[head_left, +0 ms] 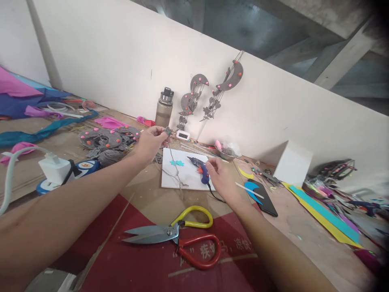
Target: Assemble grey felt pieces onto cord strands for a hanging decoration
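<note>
On a cluttered cardboard worktop [146, 202], the left hand [150, 142] pinches a light, floppy cord [174, 162] dangling over the white board [170, 178], while the right hand [220, 174] rests half-curled beside the glue gun [200, 168], probably gripping nothing.

Both of the person's forearms are bare all the way to the lower edge of the view, with no sleeve, cuff or glove on either. The left hand [150, 142] wears no ring, watch or band that I can see, and the wrist behind it is just as plain. The right hand [220, 176] is likewise uncovered, nothing strapped or tied at its wrist, and the fingernails are too small to make out.
</note>
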A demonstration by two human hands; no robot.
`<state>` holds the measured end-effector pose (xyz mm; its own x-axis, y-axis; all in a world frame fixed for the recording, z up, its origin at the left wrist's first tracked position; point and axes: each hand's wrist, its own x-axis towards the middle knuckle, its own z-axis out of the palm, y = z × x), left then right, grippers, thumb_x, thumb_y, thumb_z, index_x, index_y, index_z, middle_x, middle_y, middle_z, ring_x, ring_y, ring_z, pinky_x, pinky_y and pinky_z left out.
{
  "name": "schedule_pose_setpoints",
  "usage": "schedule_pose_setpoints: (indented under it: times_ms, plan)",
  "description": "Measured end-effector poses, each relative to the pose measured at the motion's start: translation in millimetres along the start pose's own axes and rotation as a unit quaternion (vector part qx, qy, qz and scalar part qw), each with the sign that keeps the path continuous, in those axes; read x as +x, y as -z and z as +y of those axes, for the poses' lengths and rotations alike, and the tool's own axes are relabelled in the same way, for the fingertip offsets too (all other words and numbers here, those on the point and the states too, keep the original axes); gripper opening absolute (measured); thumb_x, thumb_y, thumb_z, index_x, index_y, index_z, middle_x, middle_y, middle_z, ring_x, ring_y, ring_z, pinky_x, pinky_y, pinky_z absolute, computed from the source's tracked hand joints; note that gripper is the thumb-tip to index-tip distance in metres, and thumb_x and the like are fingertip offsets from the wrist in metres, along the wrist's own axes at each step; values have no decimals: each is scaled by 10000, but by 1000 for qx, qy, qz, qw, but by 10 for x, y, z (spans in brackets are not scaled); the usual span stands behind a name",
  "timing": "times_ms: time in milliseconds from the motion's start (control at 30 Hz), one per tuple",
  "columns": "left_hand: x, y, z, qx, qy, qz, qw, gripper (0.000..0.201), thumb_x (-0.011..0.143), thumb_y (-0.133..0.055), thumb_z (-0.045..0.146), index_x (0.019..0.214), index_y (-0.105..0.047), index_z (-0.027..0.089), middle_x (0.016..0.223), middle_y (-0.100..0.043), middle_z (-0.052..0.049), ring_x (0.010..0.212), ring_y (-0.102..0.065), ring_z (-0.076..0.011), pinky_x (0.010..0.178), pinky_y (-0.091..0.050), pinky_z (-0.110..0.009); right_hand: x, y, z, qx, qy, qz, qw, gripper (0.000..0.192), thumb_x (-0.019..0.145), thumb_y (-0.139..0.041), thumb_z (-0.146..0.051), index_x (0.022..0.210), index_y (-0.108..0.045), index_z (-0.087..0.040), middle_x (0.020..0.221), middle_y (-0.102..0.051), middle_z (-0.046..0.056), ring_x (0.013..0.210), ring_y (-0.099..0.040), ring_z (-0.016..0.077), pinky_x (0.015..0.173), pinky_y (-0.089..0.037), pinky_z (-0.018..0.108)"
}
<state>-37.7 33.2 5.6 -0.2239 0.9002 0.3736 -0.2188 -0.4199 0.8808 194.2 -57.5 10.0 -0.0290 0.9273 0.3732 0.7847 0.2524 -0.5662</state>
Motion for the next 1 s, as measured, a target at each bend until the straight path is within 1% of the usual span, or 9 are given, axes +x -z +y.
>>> schedule_pose_setpoints:
  times_ms: [67,200,333,433,533,667,767,867,1000]
  plan:
    - [-24,-14,-8,-3,-4,-14,1000,62,693,-608,199,724,-591,148,658,-632,-19,574,-597,-110,582,-486,-235,146,-56,170,-94,-57,8,994,313,878,-419,-431,925,-579,-166,902,-667,86,793,-607,189,704,-417,295]
    - [-80,-49,-24,-19,-16,-41,999,63,702,-621,194,729,-600,140,676,-632,-18,598,-609,-115,612,-501,-248,307,-215,321,-185,-146,-69,969,401,791,-540,-506,897,-611,-126,930,-684,190,849,-646,260,675,-407,308]
    - [-127,-90,-6,-43,18,-48,998,103,703,-659,205,721,-596,126,662,-627,-21,611,-624,-127,629,-516,-271,384,-274,320,-168,-195,-80,963,315,666,-681,-380,853,-637,-130,870,-699,185,778,-658,264,616,-403,300]
    - [-155,-116,30,-90,81,-55,991,139,696,-694,202,713,-584,119,670,-631,-24,607,-630,-124,670,-525,-291,418,-211,319,-143,-213,-86,963,190,665,-658,-335,725,-642,-155,678,-684,127,607,-637,242,545,-395,302]
    - [-171,-121,58,-134,127,-76,980,173,688,-727,203,708,-578,116,687,-643,-37,618,-635,-119,703,-523,-288,410,-115,298,-121,-221,-57,966,166,695,-610,-299,748,-647,-147,673,-679,127,601,-637,250,527,-405,308]
    - [-159,-103,47,-149,167,-74,972,181,685,-741,222,708,-601,109,711,-651,-61,645,-632,-121,650,-507,-259,339,-55,166,-37,-186,13,982,295,795,-488,-292,1033,-591,-152,884,-695,118,691,-668,209,561,-458,282]
    - [-142,-86,4,-141,172,-71,972,221,650,-768,272,704,-624,114,713,-641,-50,645,-608,-110,571,-467,-225,257,-98,-10,160,-104,72,979,373,797,-501,-312,1149,-476,-192,1079,-638,100,711,-675,167,588,-506,275]
    - [-144,-77,-39,-138,182,-66,971,246,616,-782,302,686,-629,122,685,-621,-28,612,-572,-90,545,-439,-210,160,-194,-178,288,-11,69,955,359,797,-519,-328,1128,-426,-223,1129,-603,72,808,-660,149,616,-538,267]
    - [-163,-84,-84,-141,200,-66,967,251,587,-794,288,706,-639,131,701,-623,-11,568,-531,-64,510,-408,-191,28,-294,-260,297,44,32,953,362,836,-486,-315,1173,-380,-236,1056,-631,36,626,-579,97,516,-490,231]
